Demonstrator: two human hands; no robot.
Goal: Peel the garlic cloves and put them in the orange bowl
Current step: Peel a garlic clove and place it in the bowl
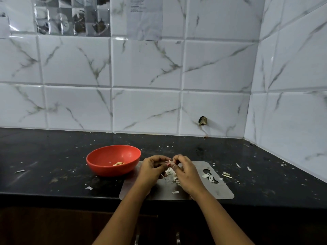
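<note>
Marbled wall tiles (146, 64) carry a sheet (144, 18), its print too blurred to read. On the counter (44, 165), the orange bowl (99, 161) holds peeled cloves (118, 163) beside a steel board (221, 190). Above the board, the left hand (152, 171) and right hand (187, 174) pinch a garlic clove (169, 164) in curled fingers.

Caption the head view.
Left hand and right hand peel a garlic clove over a steel board beside a round orange bowl.

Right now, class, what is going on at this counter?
A person is peeling garlic. The left hand and right hand share a fingertip grip on one garlic clove above a steel cutting board. The orange bowl, left of the board, holds a few peeled cloves. Loose skins litter the board and the black counter.
</note>
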